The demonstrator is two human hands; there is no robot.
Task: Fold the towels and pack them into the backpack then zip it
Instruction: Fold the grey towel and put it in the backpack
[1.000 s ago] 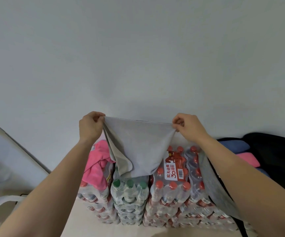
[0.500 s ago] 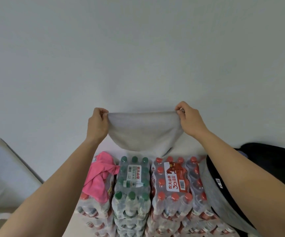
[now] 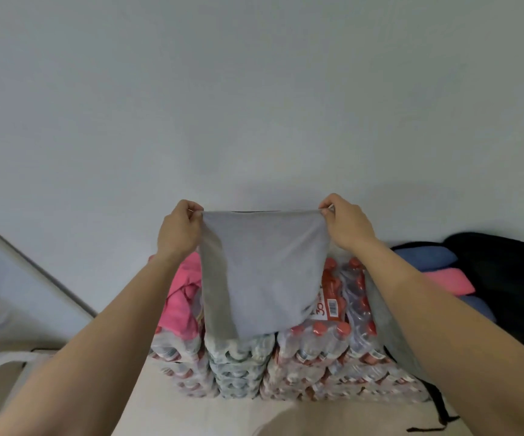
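Head view is mostly pale wall point(image 3: 254, 105), and below it the stacked packs of bottled water point(image 3: 317, 357) that I am working over. Right of the stack lies the black backpack point(image 3: 512, 278), unzipped, with a folded blue towel point(image 3: 421, 258) and a folded pink towel point(image 3: 449, 280) already showing inside it, and something bluish below them that I cannot make out. So part of the packing is done.

I hold the grey towel point(image 3: 264, 272) up in front of me by its top edge. It hangs in a doubled sheet whose lower edge reaches the bottle caps, so I judge it half folded at most. It needs at least one more fold before it goes in the bag.

A loose pink towel point(image 3: 180, 297) lies crumpled on the left packs, unfolded, so that one is left too, and then the zip. A grey strip of cloth point(image 3: 380, 309) runs down beside my right forearm. I cannot tell whether it is a towel or the bag's lining. A white frame point(image 3: 34, 269) leans at the far left, well apart from the work.

My left hand point(image 3: 177, 234) pinches the towel's left corner and my right hand point(image 3: 347, 228) pinches the right corner, fingers curled tight on the cloth, which is stretched taut between them
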